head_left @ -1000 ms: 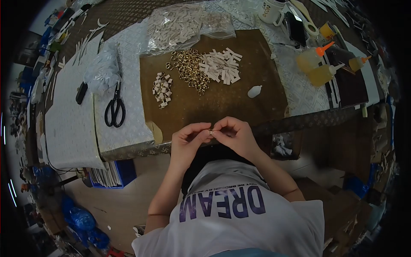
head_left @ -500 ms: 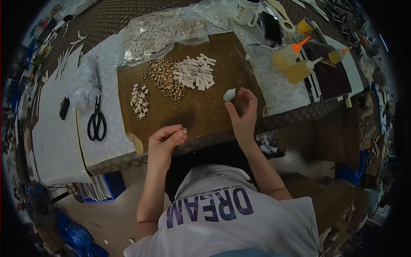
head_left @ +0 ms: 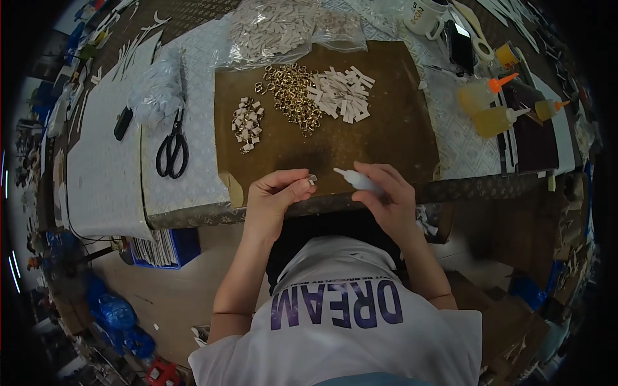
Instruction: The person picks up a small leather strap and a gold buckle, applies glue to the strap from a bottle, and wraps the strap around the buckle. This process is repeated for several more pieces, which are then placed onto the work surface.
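Evidently the brown mat (head_left: 393, 145) has a smooth, stained surface with one curled corner, and it lies on a desk (head_left: 193, 201) covered in pale, diamond-patterned cloth. Towards the mat's far side sit shiny gold-coloured metal rings (head_left: 291, 96), heaped against flat, matt white strips (head_left: 344, 95); on its left part is a smaller cluster of pale-and-gold pieces (head_left: 247, 123). Black-handled scissors (head_left: 172, 154) lie left of the mat.

At the mat's front edge, the left hand (head_left: 273, 196) pinches a small pale piece (head_left: 312, 179) between thumb and fingers, its finer detail too small to tell. Just right of it, over the same edge, the right hand (head_left: 393, 196) is partly curled round a smooth white bottle (head_left: 362, 181), the thin nozzle pointing towards the piece. Half a second ago that hand was spread beside the bottle on the mat's right part; now the bottle is in its grasp and near the left hand.

Beyond the mat's far edge, a large clear bag (head_left: 273, 29) is full of pale strips, with a smaller clear bag (head_left: 338, 29) beside it holding small bits. Right of the mat stand an orange-tipped bottle (head_left: 476, 95) and a pale-tipped bottle (head_left: 492, 122), both containing yellowish liquid
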